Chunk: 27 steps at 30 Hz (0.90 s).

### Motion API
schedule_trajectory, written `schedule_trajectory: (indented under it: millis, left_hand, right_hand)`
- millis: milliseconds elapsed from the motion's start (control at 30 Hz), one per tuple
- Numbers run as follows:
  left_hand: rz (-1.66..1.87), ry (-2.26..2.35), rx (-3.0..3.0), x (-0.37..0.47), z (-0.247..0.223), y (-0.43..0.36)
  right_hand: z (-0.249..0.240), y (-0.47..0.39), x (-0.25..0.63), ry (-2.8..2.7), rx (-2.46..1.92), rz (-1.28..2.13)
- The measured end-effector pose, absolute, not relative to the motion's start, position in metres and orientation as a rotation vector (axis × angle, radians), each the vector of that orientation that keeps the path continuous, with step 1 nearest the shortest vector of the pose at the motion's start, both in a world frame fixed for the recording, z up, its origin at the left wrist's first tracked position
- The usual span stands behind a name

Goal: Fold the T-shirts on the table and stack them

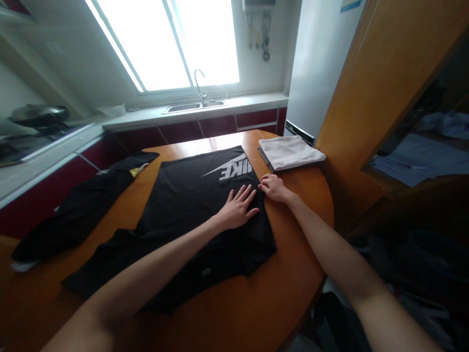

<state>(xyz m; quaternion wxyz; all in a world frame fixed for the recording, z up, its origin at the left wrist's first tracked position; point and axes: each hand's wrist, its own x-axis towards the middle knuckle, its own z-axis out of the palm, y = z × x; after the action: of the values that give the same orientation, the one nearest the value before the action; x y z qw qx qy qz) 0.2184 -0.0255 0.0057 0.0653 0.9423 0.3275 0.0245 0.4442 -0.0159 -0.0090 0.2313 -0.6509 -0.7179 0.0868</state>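
Note:
A black T-shirt [183, 195] with a large white NIKE print lies spread on the wooden table [304, 234], one side folded over so that the print is cut off at the right edge. My left hand [240, 208] rests flat on it, fingers spread, just below the lettering. At the shirt's right edge, the fingers of my right hand [274, 188] are curled and closed on the cloth. A small pale label [206, 272] shows on the dark fabric nearer to me.
Folded clothes with a white one [293, 151] on top sit at the table's far right. Another dark garment [84, 210] lies crumpled along the left side. Beyond are a counter with a sink [194, 106], a stove with a pan [38, 117], and a fridge [318, 63].

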Motion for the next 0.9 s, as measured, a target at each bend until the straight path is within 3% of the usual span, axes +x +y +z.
schedule_trajectory:
  millis: [667, 900]
  left_hand:
    - [0.080, 0.788, 2.914, 0.217, 0.004, -0.026]
    - [0.189, 0.538, 2.930, 0.218, 0.020, -0.065]
  right_hand:
    - [-0.007, -0.019, 0.449, -2.005, -1.729, 0.293]
    - [-0.015, -0.006, 0.460, -1.649, -1.624, 0.348]
